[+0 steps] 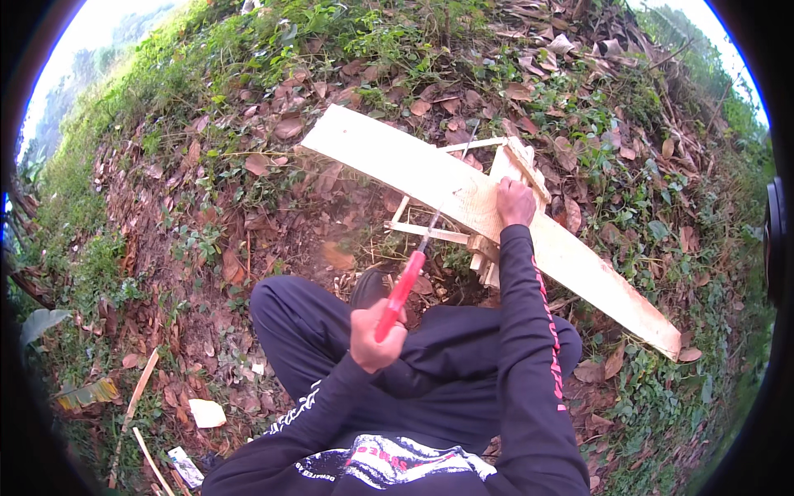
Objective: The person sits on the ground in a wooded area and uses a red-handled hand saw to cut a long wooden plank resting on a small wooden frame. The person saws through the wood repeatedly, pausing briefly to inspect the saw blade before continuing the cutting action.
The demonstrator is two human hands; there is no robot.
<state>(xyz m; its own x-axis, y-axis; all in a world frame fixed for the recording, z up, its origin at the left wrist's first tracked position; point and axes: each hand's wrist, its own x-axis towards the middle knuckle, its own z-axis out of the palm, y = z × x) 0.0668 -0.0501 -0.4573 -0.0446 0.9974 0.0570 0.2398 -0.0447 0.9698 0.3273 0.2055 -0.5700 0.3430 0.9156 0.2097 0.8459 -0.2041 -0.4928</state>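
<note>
One saw (402, 296) across one pale board (389, 159)

The left hand (376, 339), toward six o'clock, is wrapped around the saw's red handle. The board slants from eleven to four o'clock over a wooden stand (485, 246). The right hand (515, 201), at two o'clock, rests curled on the board; whether it grips, I cannot tell. Dry leaves (234, 266) lie toward nine.

The saw handle (403, 291) is red, its blade (436, 217) grey, and the long plank (397, 164) pale cream-yellow. The trousers (302, 318) are dark navy, the top (542, 442) black with white-and-red print (401, 459) in front, red marks on its right sleeve (525, 322) and white on its left. Fallen leaves (257, 164) are brown, far-left plants (169, 78) green.
</note>
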